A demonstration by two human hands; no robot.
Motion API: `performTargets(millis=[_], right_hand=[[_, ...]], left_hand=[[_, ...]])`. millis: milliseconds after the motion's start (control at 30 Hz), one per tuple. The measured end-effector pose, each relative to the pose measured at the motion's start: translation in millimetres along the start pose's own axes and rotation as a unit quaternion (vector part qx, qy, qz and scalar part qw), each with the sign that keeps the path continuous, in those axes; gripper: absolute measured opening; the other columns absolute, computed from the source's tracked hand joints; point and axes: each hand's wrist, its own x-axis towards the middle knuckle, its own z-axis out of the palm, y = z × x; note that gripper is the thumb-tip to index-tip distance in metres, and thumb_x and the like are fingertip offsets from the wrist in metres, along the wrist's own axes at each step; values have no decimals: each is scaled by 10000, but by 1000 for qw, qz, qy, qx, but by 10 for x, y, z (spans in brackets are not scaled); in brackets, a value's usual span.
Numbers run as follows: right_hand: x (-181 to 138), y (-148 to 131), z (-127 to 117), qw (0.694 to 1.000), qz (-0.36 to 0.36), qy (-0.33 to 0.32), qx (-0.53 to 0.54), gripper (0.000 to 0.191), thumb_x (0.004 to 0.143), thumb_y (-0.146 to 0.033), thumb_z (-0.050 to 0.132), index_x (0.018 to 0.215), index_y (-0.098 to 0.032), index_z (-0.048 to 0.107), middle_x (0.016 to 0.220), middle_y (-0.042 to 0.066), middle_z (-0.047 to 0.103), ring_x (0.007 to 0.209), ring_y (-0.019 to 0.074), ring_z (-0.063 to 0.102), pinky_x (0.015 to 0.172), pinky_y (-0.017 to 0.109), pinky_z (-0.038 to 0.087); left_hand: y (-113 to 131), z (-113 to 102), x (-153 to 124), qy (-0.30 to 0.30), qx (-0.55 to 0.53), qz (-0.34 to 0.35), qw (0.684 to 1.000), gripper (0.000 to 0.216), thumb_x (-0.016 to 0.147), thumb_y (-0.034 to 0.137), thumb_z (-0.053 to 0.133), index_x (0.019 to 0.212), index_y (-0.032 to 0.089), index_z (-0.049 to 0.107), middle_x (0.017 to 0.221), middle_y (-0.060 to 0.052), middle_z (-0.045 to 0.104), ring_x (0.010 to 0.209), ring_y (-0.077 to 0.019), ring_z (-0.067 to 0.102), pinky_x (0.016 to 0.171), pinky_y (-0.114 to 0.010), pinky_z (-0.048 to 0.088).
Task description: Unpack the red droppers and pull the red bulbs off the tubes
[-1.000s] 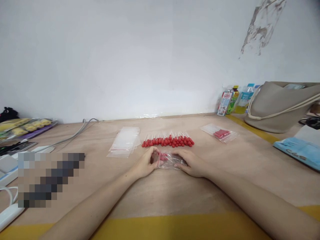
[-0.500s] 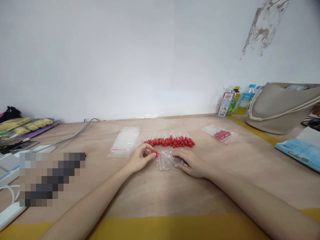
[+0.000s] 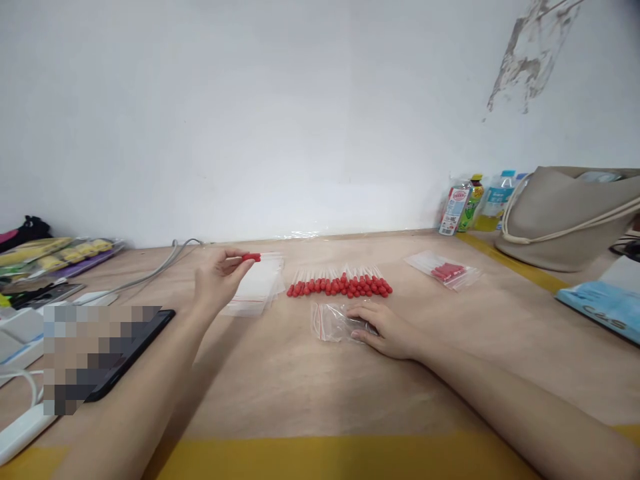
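My left hand (image 3: 219, 278) is raised over the left of the table and pinches a small red-capped dropper (image 3: 251, 257) between thumb and fingers. My right hand (image 3: 383, 328) lies flat, fingers spread, on a small clear zip bag (image 3: 334, 323) on the wooden table (image 3: 310, 387). Just behind the bag lies a row of several red-capped droppers (image 3: 340, 285). A stack of empty clear zip bags (image 3: 257, 287) lies under and behind my left hand.
A filled zip bag with red caps (image 3: 444, 270) lies at the right. Bottles (image 3: 475, 202) and a beige tote bag (image 3: 565, 217) stand at the far right, with a blue packet (image 3: 600, 307) nearby. A dark phone (image 3: 130, 347), cables and yellow packs (image 3: 60, 253) are at the left.
My left hand has pulled away from the bag's mouth, lifting up and to the left with a red-capped dropper in its pinch. My right hand stays on the bag.
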Motion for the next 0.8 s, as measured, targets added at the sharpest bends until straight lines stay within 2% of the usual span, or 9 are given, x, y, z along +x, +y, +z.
performTargets(millis=[67,133,233,367,433,667,800], right_hand=[[3,-6,-2,1000,-3,3,2,318,810,-321,506,1093,-179,527,1115,93,563,1043,205,499,889,364,406],[6,-10,-4,1000,-9,5,3,315,810,-324,507,1090,-181,529,1107,93,569,1034,204,504,881,361,411],[7,-11,-7,1000,-10,4,1,312,813,-324,504,1091,-184,529,1098,95,575,1025,209,510,872,369,416],[5,-13,-11,1000,-11,2,4,314,814,-320,503,1098,-187,525,1113,92,569,1039,214,503,882,378,412],[4,-16,-13,1000,-12,3,5,313,814,-319,503,1098,-190,526,1114,89,570,1038,214,503,883,379,412],[6,-15,-14,1000,-4,-3,3,329,816,-332,495,1111,-187,525,1131,82,568,1058,210,493,898,377,406],[4,-7,-8,1000,-7,-1,4,331,818,-337,492,1112,-187,524,1130,82,568,1057,213,494,895,382,408]], left_hand=[[-89,153,-33,2,55,82,995,174,746,310,597,850,173,573,864,-39,664,804,-162,644,755,-307,528],[-172,315,-85,-35,115,162,979,118,787,287,547,829,186,591,876,-34,664,832,-156,634,775,-300,513],[-266,508,-174,-95,179,208,957,163,834,275,467,776,197,598,899,-43,660,833,-150,625,760,-280,495],[-321,625,-261,-181,194,178,948,215,859,267,400,815,207,602,990,-58,633,883,-157,607,796,-283,462],[-321,639,-282,-206,183,164,947,196,852,282,415,851,214,599,996,-56,629,899,-162,600,807,-285,452],[-313,630,-304,-206,163,102,959,215,838,340,439,918,211,591,883,-45,633,806,-167,593,756,-286,455],[-331,644,-341,-183,132,62,972,252,835,361,442,966,194,576,946,-59,625,834,-166,594,736,-273,481]])
